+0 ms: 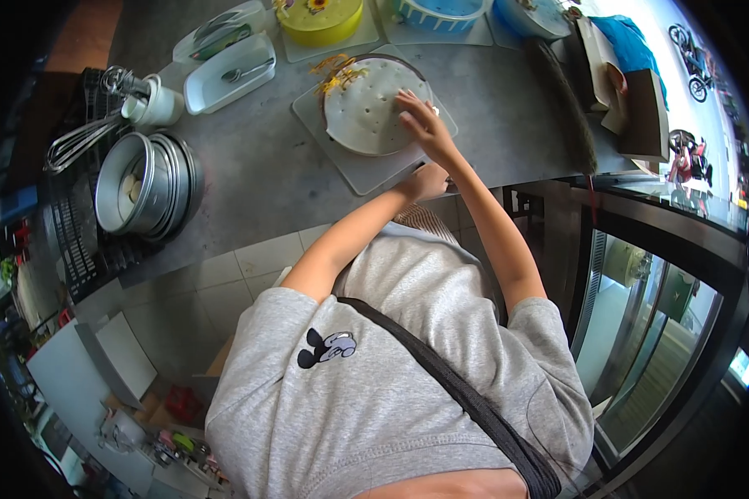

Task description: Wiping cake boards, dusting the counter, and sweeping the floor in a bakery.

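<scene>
In front of me a round white cake (368,128) with small dimples in its top sits on a square translucent board (356,171). Sprigs of yellow flowers (337,78) rise at its far left edge, and a dark band shows along its rim. My right hand (427,125) is over the cake's right side, fingers apart; whether the fingertips touch it is unclear. Lower down, my left hand (429,181) is at the table's near edge beside the board. Its fingers are mostly hidden, so any hold is uncertain.
On the grey table (249,168), round metal pans (153,187), a wire whisk (87,140) and a plastic tray (231,78) with a spoon stand left. Behind are a yellow cake (324,25) and a blue one (440,15). Cardboard (646,118) and a glass display case (655,299) are right.
</scene>
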The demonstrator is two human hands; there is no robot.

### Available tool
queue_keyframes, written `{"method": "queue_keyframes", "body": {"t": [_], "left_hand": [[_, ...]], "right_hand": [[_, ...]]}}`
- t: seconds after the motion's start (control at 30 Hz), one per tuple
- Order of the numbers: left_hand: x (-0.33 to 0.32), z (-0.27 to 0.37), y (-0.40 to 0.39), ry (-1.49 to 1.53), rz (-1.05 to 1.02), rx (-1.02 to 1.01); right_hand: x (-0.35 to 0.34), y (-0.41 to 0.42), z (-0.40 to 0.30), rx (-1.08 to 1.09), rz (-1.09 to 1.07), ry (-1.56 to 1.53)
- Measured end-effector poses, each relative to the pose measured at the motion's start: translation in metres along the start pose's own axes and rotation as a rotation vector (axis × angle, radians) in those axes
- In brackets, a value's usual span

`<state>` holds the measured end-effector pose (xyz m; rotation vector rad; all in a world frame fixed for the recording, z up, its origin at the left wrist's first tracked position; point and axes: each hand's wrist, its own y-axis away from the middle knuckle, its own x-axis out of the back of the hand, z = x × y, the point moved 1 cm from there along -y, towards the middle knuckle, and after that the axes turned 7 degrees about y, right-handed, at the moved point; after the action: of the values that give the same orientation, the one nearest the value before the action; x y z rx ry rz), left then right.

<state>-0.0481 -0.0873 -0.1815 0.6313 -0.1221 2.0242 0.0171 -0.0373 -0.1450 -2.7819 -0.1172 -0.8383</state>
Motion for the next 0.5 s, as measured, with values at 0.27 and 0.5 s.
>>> {"method": "queue_keyframes", "body": {"t": [0.27,0.5], "left_hand": [[0.063,0.044,0.079,0.466,0.657,-0.013],[0.091,0.003,0.104,-0.278,0.795,0.081]], "right_hand": [[0.039,0.083,-0.035,-1.032,0.067,-1.214],[0.017,-0.001,-0.043,-0.283,0.368,-0.266]]}}
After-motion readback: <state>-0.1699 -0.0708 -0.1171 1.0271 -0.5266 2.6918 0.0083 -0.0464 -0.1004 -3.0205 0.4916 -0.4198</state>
